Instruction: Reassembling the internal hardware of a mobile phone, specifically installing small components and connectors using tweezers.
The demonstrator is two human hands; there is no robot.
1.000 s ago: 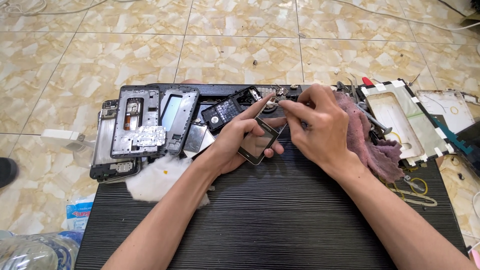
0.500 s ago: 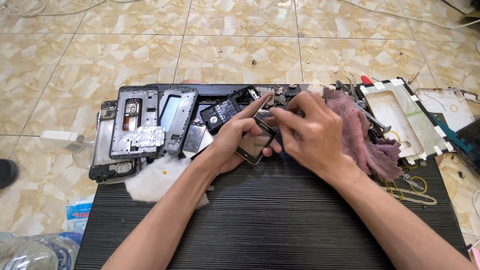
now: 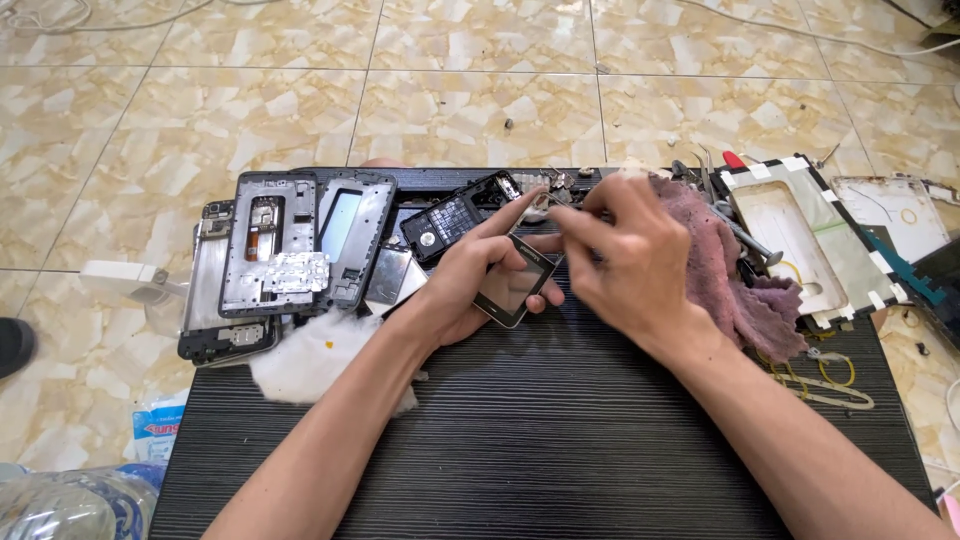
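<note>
My left hand (image 3: 480, 270) grips a small dark phone (image 3: 512, 290) with a glossy screen, tilted above the black ribbed mat (image 3: 560, 440). My right hand (image 3: 630, 260) is closed around a thin tool whose tip meets the phone's top edge. The tool itself is mostly hidden by my fingers. Both hands are close together at the mat's far middle.
Several opened phone frames (image 3: 270, 250) and a keypad board (image 3: 450, 222) lie at the mat's far left. A mauve cloth (image 3: 735, 280) and a white taped tray (image 3: 790, 240) sit on the right, white wadding (image 3: 305, 360) on the left. Tiled floor surrounds the mat.
My right hand has shifted slightly left and down over the phone's top edge. The left hand keeps the phone in nearly the same place.
</note>
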